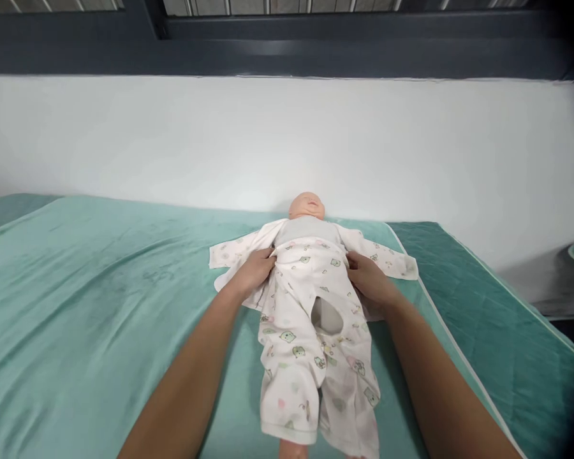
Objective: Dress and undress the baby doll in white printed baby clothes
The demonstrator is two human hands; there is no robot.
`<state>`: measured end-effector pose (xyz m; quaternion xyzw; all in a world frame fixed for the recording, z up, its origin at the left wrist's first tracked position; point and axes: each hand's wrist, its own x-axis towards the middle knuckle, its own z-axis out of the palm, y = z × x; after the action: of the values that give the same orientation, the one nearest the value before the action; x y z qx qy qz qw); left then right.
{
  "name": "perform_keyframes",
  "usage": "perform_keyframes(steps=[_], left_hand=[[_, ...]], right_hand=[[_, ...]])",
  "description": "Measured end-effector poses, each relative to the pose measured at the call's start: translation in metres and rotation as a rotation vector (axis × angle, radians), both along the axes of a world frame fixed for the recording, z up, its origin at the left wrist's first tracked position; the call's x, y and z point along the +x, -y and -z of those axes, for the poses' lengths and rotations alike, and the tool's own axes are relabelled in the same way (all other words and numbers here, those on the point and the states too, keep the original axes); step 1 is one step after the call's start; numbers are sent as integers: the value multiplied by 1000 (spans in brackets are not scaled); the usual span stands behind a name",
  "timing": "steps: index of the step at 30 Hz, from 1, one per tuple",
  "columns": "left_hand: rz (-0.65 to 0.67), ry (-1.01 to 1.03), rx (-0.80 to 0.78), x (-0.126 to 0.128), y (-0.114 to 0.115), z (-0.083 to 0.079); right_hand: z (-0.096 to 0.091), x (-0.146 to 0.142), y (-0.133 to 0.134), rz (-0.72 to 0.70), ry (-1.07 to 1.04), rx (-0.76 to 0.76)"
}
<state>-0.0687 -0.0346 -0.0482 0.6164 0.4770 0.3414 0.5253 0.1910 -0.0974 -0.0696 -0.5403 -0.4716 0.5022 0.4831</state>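
Note:
A baby doll [307,205] lies on its back with its head by the wall and its feet toward me. White printed baby pants [296,287] cover its legs and reach high on the grey torso [307,229]; a gap at the crotch shows grey underneath. At the waistband's left edge, my left hand [254,275] is closed with the cloth pinched in its fingers. My right hand [370,282] grips the waistband on the opposite side, its fingertips partly hidden. A white printed baby shirt [236,250] is spread open under the doll, sleeves stretched out sideways.
A light green sheet [100,306] with wrinkles covers the surface. Darker green quilted padding [488,306] with white piping lies on the right. Behind stand a white wall [172,140] and a dark window frame [287,54] with bars above.

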Motion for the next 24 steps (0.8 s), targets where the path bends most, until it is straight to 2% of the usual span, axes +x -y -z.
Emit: perform_keyframes(steps=[2, 4, 9, 12, 17, 24], left_hand=[[56, 155, -166, 2, -1, 4], [74, 294, -264, 4, -3, 11], [26, 541, -274, 9, -6, 23], [45, 598, -282, 9, -5, 23], [172, 622, -307, 3, -9, 18], [205, 585, -276, 0, -10, 20]], right_hand=[[3, -3, -1, 8, -94, 15], [6, -6, -3, 20, -160, 50], [8, -10, -7, 61, -300, 131], [5, -9, -7, 89, -334, 107], [3, -1, -7, 48, -214, 114], [1, 0, -3, 68, -274, 99]])
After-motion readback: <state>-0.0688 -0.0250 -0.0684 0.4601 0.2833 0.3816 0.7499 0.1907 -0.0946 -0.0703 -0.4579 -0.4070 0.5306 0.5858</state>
